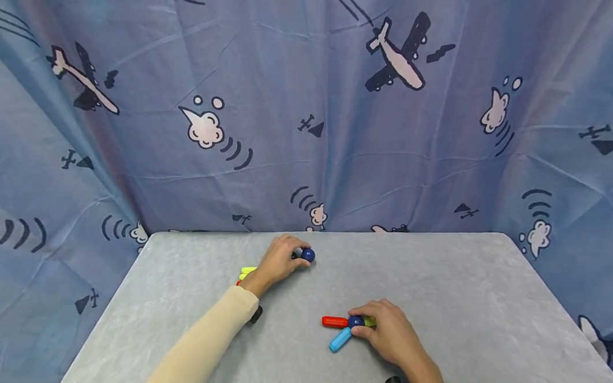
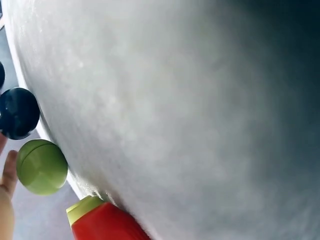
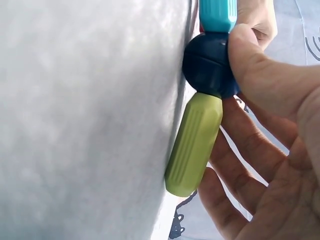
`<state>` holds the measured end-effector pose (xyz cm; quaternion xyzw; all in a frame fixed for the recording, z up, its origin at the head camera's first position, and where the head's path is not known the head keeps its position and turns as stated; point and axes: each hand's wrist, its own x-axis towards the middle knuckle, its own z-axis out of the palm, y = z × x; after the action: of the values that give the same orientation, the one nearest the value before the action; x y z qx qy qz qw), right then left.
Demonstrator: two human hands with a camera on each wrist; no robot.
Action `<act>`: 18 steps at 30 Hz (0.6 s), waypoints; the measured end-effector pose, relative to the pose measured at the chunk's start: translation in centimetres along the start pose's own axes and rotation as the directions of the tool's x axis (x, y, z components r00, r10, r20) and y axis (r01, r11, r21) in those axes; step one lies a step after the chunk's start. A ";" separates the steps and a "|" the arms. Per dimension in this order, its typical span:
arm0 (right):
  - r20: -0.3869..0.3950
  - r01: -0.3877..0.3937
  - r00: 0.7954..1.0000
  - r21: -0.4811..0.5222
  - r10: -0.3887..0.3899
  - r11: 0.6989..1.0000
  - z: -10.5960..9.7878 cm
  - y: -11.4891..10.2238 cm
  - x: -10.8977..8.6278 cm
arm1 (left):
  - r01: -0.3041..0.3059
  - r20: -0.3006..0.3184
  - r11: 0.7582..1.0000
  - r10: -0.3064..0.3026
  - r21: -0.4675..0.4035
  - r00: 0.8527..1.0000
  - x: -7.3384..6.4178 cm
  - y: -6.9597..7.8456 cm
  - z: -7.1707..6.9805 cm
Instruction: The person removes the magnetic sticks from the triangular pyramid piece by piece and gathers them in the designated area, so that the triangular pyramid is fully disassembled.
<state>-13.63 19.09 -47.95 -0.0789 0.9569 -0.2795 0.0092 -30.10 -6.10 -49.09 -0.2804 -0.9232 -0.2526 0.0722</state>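
At the far side of the table, my left hand (image 1: 278, 259) pinches a dark blue ball (image 1: 308, 254) between thumb and fingertips. A second dark piece shows just behind that ball, partly hidden by the fingers. Nearer the front, my right hand (image 1: 390, 332) holds a joined piece by its dark blue ball (image 3: 209, 64), thumb on one side and fingers on the other. From this ball stick out a red rod (image 1: 334, 322), a light blue rod (image 1: 340, 339) and a green rod (image 3: 194, 145). The green rod lies partly behind the right fingers in the head view.
Yellow-green rods (image 1: 247, 270) lie beside the left wrist, with a red piece (image 2: 107, 222) close by, largely covered by the arm in the head view. The grey table (image 1: 462, 292) ends at a blue curtain (image 1: 270, 97) printed with planes.
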 end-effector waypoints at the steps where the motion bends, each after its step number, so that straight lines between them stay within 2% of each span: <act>1: -0.003 0.004 1.000 -0.003 -0.004 1.000 0.0 0.0 0.0 | 0.002 -0.007 1.000 -0.002 0.006 1.000 -0.1 -0.1 0.0; 9: -0.013 0.017 1.000 -0.008 -0.018 1.000 0.0 -0.1 0.0 | 0.042 -0.020 0.999 -0.042 0.030 0.999 -0.3 -0.4 0.5; 18: -0.016 0.031 0.999 -0.014 -0.031 0.999 -0.1 -0.2 0.0 | 0.057 0.024 0.996 -0.059 0.074 0.998 -0.1 -0.1 0.9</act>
<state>-13.63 18.97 -47.81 -0.0916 0.9574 -0.2739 -0.0033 -30.12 -5.75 -49.98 -0.2541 -0.9404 -0.2169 0.0631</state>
